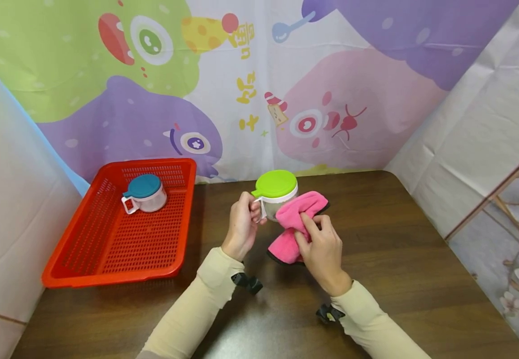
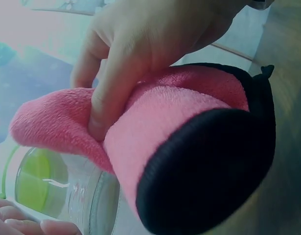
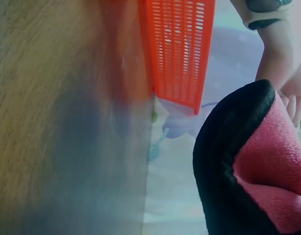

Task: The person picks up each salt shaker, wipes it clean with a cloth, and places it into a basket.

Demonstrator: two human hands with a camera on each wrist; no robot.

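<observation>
My left hand grips the white handle of a clear seasoning jar with a lime green lid. A pink cloth with a dark edge is bunched between the thumb and fingers of my right hand, and it overlaps the right side of the jar. The left wrist view shows the folded cloth close up, right beside the clear wall of the jar. In the right wrist view, the cloth covers part of my left hand.
To the left stands a red plastic basket with slotted walls. Inside it sits a similar jar with a teal lid. The brown wooden table ends at a cartoon-printed curtain at the back.
</observation>
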